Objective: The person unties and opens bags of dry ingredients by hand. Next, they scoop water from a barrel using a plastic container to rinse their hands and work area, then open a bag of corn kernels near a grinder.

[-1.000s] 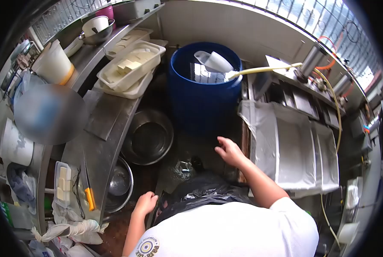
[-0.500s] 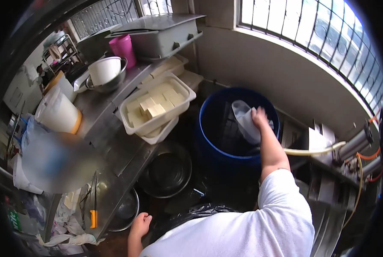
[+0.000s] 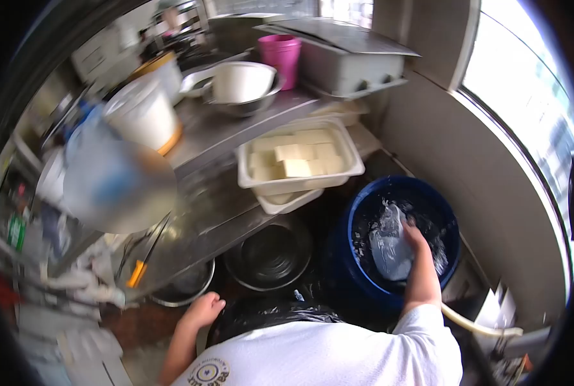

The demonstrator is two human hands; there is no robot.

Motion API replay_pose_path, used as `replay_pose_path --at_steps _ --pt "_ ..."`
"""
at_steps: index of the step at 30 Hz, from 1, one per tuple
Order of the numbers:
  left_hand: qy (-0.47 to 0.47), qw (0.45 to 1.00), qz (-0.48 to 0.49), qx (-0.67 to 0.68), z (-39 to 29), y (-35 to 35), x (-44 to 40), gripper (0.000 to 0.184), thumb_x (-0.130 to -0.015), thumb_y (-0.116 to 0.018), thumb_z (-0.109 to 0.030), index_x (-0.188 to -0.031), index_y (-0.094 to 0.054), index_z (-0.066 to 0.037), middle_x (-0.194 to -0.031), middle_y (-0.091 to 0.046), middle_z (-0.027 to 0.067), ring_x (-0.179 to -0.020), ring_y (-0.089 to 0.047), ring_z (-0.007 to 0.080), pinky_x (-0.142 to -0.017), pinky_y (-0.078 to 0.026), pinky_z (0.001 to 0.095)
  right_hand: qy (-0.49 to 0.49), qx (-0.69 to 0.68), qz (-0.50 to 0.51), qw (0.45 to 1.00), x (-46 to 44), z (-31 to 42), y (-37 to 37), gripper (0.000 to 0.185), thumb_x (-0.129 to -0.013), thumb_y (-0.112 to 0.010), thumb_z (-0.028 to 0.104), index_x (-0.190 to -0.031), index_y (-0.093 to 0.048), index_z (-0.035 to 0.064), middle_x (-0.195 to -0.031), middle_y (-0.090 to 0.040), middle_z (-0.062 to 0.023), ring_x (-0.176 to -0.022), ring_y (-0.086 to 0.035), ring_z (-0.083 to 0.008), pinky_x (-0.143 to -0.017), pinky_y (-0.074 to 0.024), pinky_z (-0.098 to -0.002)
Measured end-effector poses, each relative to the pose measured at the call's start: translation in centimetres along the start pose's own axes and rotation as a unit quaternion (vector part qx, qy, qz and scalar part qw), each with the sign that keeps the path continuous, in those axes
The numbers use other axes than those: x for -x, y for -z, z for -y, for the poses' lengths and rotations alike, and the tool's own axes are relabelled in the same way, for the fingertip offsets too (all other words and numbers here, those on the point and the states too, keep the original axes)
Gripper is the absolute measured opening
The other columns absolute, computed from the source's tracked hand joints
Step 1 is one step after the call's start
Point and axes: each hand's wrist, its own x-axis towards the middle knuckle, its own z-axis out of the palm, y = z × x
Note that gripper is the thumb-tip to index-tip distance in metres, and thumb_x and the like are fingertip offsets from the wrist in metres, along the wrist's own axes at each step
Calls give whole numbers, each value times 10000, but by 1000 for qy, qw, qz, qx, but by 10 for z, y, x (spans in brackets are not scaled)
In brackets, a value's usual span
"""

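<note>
My right hand grips a translucent plastic scoop, partly in the water inside a blue barrel. Water splashes around the scoop, and the fingers are partly hidden. My left hand hangs low by my waist, closed in a loose fist with nothing visible in it. Nearest to that hand are a metal basin on the floor and black plastic at my waist.
White tubs of pale blocks sit on a metal bench's lower level. An orange-handled knife lies to the left. Above stand a pink cup, a white bowl and a bucket. A hose runs beside the barrel.
The scoop has gone down into the barrel's water, which now splashes. My view has turned, so the bench and barrel appear shifted. My left hand stays closed near my waist.
</note>
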Motion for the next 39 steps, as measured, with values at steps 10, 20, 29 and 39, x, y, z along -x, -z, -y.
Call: replay_pose_path --at_steps 10,20,29,39 --pt "22 999 -7 -23 1 -2 20 341 -955 -661 -359 -1043 -672 -29 -960 -707 224 -931 -685 419 -799 -532 504 196 443 124 866 32 106 -53 671 -809 -804 355 -1317 -613 -40 -1212 -704 -239 -1111 -682 -367 -966 -524 -416" --pt "83 996 -19 40 14 -7 54 361 -967 -644 -357 -1079 -662 -14 -1060 -701 232 -1030 -665 423 -876 -520 512 127 342 -46 930 -25 34 -167 367 -975 -580 311 -1079 -694 -22 -1144 -716 -251 -1028 -699 -406 -909 -556 -455" --pt "96 994 3 50 38 -7 68 392 -975 -640 -363 -1165 -653 -21 -1118 -698 241 -1070 -661 430 -898 -519 511 212 -21 -340 916 97 64 -92 553 -988 -647 482 -1065 -656 -66 -914 -720 -236 -762 -691 -316 -744 -539 -418" --pt "18 976 -148 158 118 -23 71 595 -967 -667 -364 -1376 -521 42 -1342 -607 287 -1244 -595 431 -1041 -490 486 388 224 -354 821 278 238 -29 547 -1015 -639 301 -1403 -530 -69 -1315 -617 -318 -1178 -621 -467 -1025 -488 -480"
